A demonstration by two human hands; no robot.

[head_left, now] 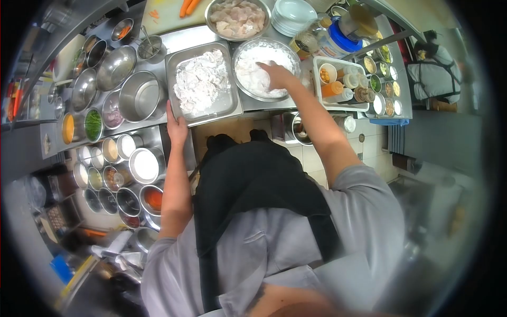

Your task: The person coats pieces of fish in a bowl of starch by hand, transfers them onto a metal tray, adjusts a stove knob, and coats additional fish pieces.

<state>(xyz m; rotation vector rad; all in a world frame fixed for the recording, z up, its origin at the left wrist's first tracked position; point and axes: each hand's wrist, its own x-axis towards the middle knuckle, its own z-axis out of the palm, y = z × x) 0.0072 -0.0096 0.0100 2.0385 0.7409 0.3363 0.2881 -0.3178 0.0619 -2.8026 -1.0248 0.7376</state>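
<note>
Right hand: some fingers hidden in the powder.
Left hand: grip under the tray hard to see.
Carrots, board: cut off by the top edge.
Tub: label too small to read.
Shoes: partly behind the apron.
Co-worker: blurred.

shiny metal tray and powder bowl, glossy blue plastic lid, matt black cloth apron

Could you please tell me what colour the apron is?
The apron is black; the head view shows it best.
</note>
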